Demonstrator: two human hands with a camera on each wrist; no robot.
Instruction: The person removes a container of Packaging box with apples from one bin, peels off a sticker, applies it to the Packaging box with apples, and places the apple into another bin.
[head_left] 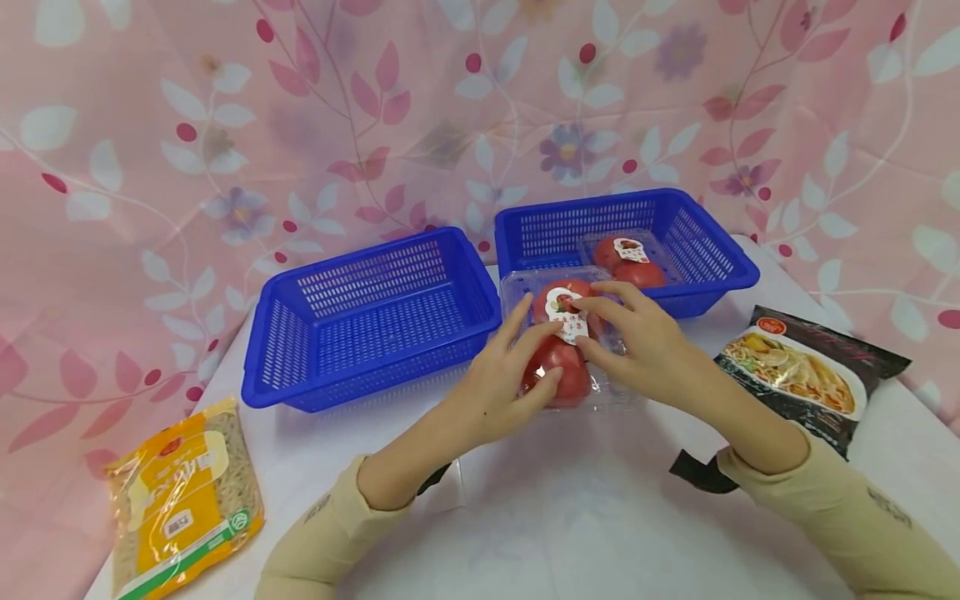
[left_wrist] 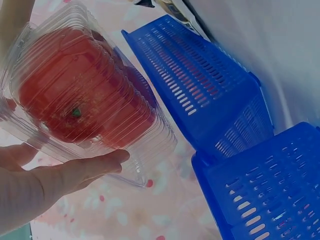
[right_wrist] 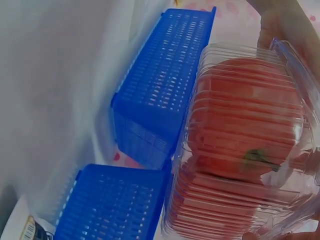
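A clear plastic box of tomatoes (head_left: 558, 379) with a white label is between my two hands, in front of the baskets. My left hand (head_left: 491, 392) holds it from the left, fingers spread over its lid. From the right, my right hand (head_left: 648, 350) grips it, with fingertips close to the label. Both wrist views show the ribbed side of the box, with red tomatoes (left_wrist: 75, 90) behind it and a green stem (right_wrist: 257, 156) on one. It appears raised from the table and overlaps the front of the right blue basket (head_left: 693, 287).
Another box of tomatoes (head_left: 637, 273) lies in the right basket. A second blue basket (head_left: 375, 371) stands left of it. A yellow food packet (head_left: 183, 500) lies at the left, and a black noodle packet (head_left: 802, 375) at the right. A floral curtain (head_left: 450, 108) hangs behind.
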